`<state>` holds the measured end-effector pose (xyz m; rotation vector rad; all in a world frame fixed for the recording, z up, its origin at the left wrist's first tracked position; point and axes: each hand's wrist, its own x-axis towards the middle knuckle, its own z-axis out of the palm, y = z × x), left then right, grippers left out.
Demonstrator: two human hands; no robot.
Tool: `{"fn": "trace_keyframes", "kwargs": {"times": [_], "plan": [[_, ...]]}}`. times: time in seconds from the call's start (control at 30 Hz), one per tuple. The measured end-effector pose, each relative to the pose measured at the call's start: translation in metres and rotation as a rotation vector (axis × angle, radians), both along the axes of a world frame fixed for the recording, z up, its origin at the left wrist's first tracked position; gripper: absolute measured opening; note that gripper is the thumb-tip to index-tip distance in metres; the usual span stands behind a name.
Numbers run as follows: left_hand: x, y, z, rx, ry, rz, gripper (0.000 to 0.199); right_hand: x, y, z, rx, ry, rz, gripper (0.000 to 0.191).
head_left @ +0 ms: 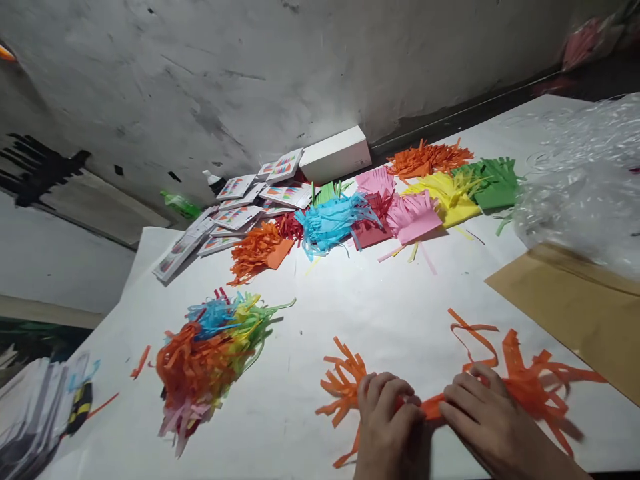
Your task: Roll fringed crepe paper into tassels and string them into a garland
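Observation:
Near the front edge of the table, an orange tissue-paper tassel (433, 407) stretches between my two hands, its cut fringe fanned out at both ends. My left hand (389, 417) is closed around it beside the left fringe. On the other side, my right hand (493, 417) closes over the paper close to the right fringe, fingers curled. The band between the hands looks narrow and gathered. Loose orange strips (473, 327) lie just beyond my right hand. Parts of the band are hidden under my fingers.
A pile of multicoloured tassels (195, 367) lies to the left. Fringed paper stacks (335, 227) line the back, beside printed packets (237, 217) and a white box (335, 157). A brown paper sheet (560, 307) and clear plastic bags (585, 200) cover the right side.

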<state>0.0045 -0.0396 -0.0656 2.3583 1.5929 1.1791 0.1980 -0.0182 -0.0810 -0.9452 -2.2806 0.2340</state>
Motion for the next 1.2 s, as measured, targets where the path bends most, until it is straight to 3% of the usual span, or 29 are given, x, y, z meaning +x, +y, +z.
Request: {"fn": "trace_keyframes", "kwargs": {"times": [0.2,0.3,0.5,0.6,0.7,0.8,0.97,1.2], "plan": [[-0.015,-0.011,0.006,-0.183,0.036,-0.040,0.012,0.026,0.010,0.006,-0.027,-0.008,-0.056,0.030],[-0.016,-0.016,0.005,-0.214,0.044,0.045,0.016,0.030,0.015,0.009,-0.023,-0.105,-0.072,0.027],[-0.005,-0.011,0.005,-0.266,0.080,0.248,0.016,0.025,0.019,0.006,0.019,-0.192,-0.266,0.025],[-0.004,-0.008,0.005,-0.277,0.105,0.240,0.015,0.020,0.014,0.004,0.064,-0.096,-0.259,0.018],[-0.005,-0.008,0.005,-0.283,0.099,0.249,0.013,0.007,0.007,0.003,0.055,0.031,-0.134,0.029],[-0.004,-0.008,0.004,-0.227,0.041,0.200,0.008,-0.005,0.004,0.005,0.043,0.017,0.003,0.036],[0.000,-0.005,0.000,-0.023,0.034,0.049,0.013,-0.008,0.006,0.010,0.023,-0.035,0.035,0.031],[0.002,-0.003,0.000,-0.049,0.008,-0.005,0.017,-0.013,0.000,0.002,0.055,-0.113,0.005,0.028]]}}
